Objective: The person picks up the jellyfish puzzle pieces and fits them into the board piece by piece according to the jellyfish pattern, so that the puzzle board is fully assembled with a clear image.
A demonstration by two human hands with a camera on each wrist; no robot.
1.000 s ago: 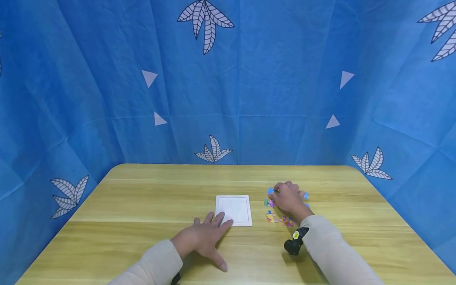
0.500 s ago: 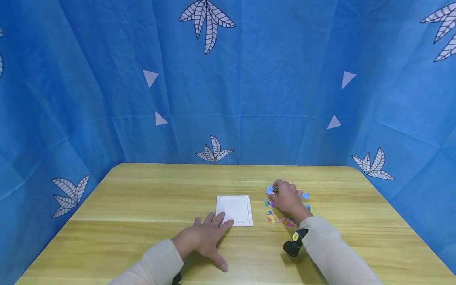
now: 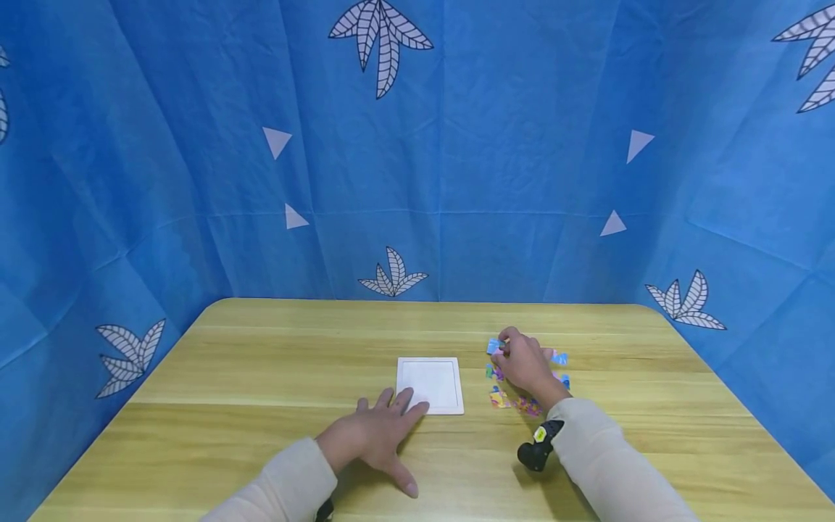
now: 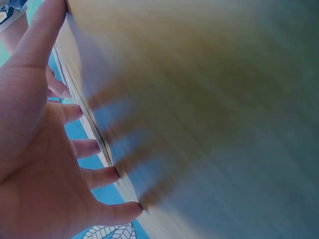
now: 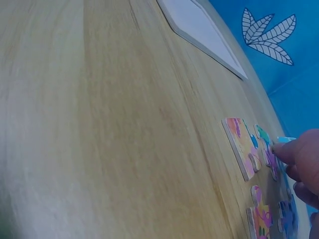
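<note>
My left hand [image 3: 378,435] is spread flat on the table, its fingertips at the near-left corner of a white square puzzle tray [image 3: 430,386]. The left wrist view shows the fingers [image 4: 99,177] straight and apart, reaching to the tray's edge. To the right, my right hand [image 3: 527,362] is bent down over a group of small jigsaw pieces, thumb and fingers pinching a light blue and pink puzzle piece [image 3: 493,346] at the far left of the group. In the right wrist view the thumb [image 5: 289,149] is close over the pieces; the palm covers some of them.
Around the right hand lie several more pieces: a yellow one [image 3: 499,398], a pink-orange one [image 3: 528,407] and a blue one [image 3: 561,359]. The wooden table [image 3: 261,362] ends at a blue curtain [image 3: 496,145] behind and at both sides.
The right hand has shifted slightly left and away, and the light blue piece has moved a little with it. More of the pieces on its right now show. The left hand stays put.
</note>
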